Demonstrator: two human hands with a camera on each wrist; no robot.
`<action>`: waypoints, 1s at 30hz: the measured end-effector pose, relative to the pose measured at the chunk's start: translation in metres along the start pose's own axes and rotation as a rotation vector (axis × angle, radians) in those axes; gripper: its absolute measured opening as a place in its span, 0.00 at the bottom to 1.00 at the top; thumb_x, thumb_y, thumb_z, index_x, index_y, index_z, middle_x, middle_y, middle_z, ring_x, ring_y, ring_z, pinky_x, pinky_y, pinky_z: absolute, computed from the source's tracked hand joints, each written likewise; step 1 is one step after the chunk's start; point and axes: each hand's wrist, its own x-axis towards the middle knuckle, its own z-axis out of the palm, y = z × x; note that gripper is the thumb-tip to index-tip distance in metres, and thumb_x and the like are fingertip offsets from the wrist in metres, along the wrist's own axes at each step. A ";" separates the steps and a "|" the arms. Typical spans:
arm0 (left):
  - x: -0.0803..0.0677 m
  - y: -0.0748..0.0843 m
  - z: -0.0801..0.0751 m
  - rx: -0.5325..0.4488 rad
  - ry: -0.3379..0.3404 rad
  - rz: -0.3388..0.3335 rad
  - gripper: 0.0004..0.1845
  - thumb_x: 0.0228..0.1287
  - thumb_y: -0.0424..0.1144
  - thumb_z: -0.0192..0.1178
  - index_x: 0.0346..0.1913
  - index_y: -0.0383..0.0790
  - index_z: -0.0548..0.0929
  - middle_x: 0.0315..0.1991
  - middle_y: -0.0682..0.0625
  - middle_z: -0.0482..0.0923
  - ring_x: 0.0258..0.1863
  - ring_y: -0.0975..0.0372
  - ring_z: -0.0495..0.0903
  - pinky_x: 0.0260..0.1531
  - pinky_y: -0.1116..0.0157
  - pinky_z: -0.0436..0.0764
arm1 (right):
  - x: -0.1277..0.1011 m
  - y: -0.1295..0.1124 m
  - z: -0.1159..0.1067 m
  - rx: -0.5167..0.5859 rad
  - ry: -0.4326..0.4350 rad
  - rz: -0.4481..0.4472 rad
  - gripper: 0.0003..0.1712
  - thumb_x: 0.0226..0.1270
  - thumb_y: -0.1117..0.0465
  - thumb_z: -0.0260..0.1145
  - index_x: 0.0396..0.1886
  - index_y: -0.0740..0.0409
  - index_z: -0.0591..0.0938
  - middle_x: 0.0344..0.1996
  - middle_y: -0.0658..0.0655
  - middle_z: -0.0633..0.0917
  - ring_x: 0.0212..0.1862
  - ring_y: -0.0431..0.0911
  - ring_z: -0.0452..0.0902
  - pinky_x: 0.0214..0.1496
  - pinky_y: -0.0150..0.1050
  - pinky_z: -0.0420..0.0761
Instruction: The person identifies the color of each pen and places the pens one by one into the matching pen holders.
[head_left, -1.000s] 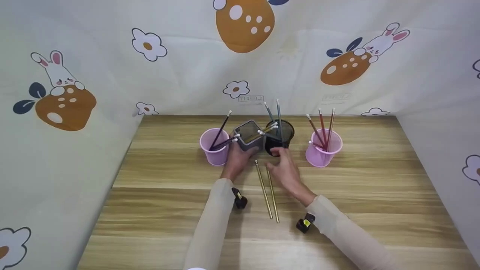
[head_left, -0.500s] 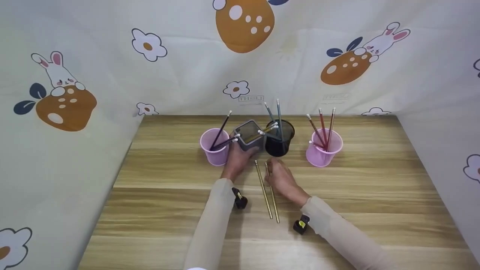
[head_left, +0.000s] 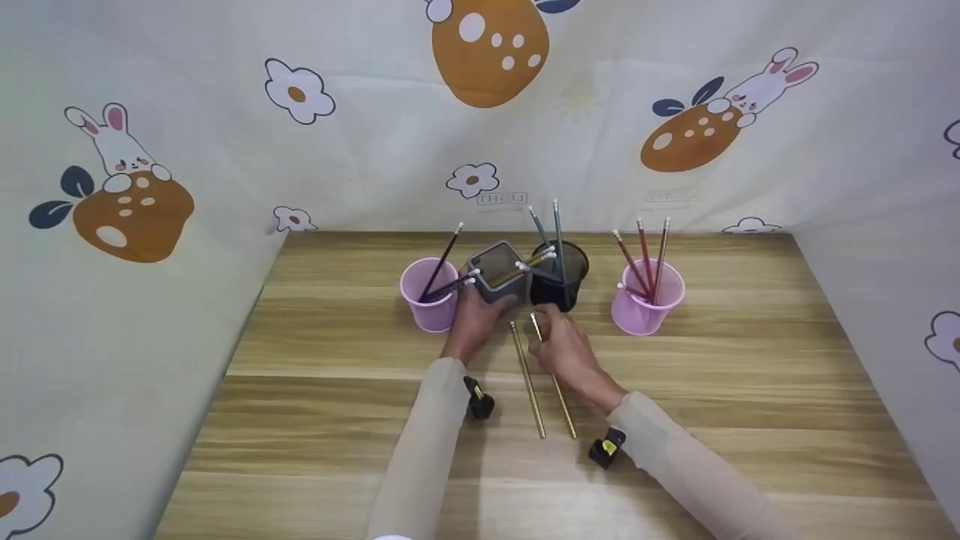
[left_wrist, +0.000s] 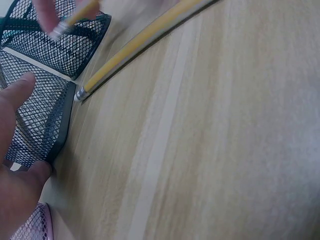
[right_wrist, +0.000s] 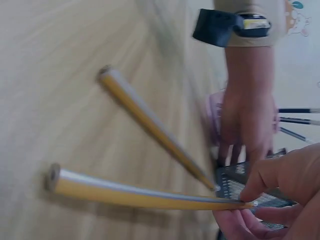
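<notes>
- At the back middle of the wooden table, the left hand grips the grey mesh holder, thumb and fingers curled against its near walls; the left wrist view shows the thumb lying on the mesh.
- Just right of it, the right hand pinches a yellow pencil near its eraser end, fingertips closed round it; the eraser end is raised towards the black mesh cup, and the tip slants back over the table towards the person.
- A second yellow pencil lies flat on the table between the two hands, its eraser end close to the grey holder.
- The grey holder carries a few pencils that lean to the right; the black cup, touching it on the right, holds two upright bluish ones.
- A pink cup with dark pencils stands just left of the grey holder.
- Another pink cup with reddish pencils stands well apart on the right.
- A black wrist camera shows on each forearm.
</notes>
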 end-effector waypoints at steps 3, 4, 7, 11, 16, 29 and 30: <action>0.000 0.000 0.000 -0.016 -0.006 -0.006 0.52 0.56 0.42 0.74 0.77 0.40 0.52 0.72 0.40 0.67 0.74 0.53 0.65 0.78 0.60 0.59 | 0.001 -0.007 -0.008 0.057 0.024 -0.018 0.36 0.52 0.72 0.70 0.64 0.57 0.75 0.42 0.61 0.83 0.43 0.54 0.81 0.49 0.51 0.81; 0.000 0.000 0.000 -0.022 -0.008 -0.007 0.52 0.56 0.42 0.74 0.77 0.40 0.51 0.72 0.40 0.67 0.73 0.53 0.66 0.78 0.60 0.59 | 0.002 -0.010 -0.011 0.076 0.035 -0.034 0.36 0.52 0.73 0.70 0.64 0.57 0.75 0.39 0.60 0.83 0.41 0.53 0.80 0.47 0.49 0.80; 0.000 0.001 -0.001 -0.032 -0.007 -0.004 0.52 0.56 0.41 0.74 0.77 0.40 0.52 0.71 0.40 0.68 0.72 0.53 0.67 0.78 0.60 0.59 | 0.004 -0.017 -0.021 0.137 0.066 -0.092 0.36 0.52 0.74 0.67 0.64 0.58 0.75 0.36 0.59 0.81 0.38 0.49 0.80 0.42 0.42 0.80; 0.000 0.001 -0.001 -0.047 -0.005 0.016 0.51 0.56 0.39 0.74 0.77 0.39 0.53 0.71 0.40 0.68 0.72 0.53 0.67 0.78 0.60 0.60 | 0.007 -0.026 -0.033 0.210 0.105 -0.155 0.35 0.52 0.75 0.63 0.65 0.58 0.76 0.37 0.59 0.78 0.36 0.46 0.76 0.39 0.35 0.76; 0.000 0.000 0.000 -0.052 -0.011 0.023 0.51 0.55 0.39 0.74 0.77 0.39 0.54 0.70 0.40 0.68 0.72 0.53 0.68 0.78 0.60 0.60 | 0.010 -0.037 -0.044 0.299 0.163 -0.217 0.33 0.52 0.75 0.62 0.62 0.58 0.77 0.37 0.59 0.78 0.33 0.43 0.74 0.35 0.29 0.75; 0.001 0.000 -0.001 -0.022 -0.025 -0.007 0.51 0.56 0.41 0.74 0.77 0.38 0.53 0.70 0.39 0.70 0.72 0.53 0.68 0.77 0.61 0.61 | 0.030 -0.046 -0.063 0.658 0.279 -0.216 0.33 0.52 0.80 0.63 0.62 0.64 0.73 0.39 0.56 0.78 0.38 0.39 0.76 0.36 0.26 0.79; 0.001 0.000 -0.001 -0.025 -0.024 -0.011 0.51 0.56 0.41 0.74 0.77 0.38 0.53 0.69 0.39 0.70 0.72 0.53 0.68 0.77 0.61 0.61 | 0.032 -0.047 -0.065 0.691 0.303 -0.222 0.33 0.52 0.80 0.63 0.61 0.66 0.73 0.39 0.54 0.78 0.38 0.39 0.76 0.37 0.26 0.79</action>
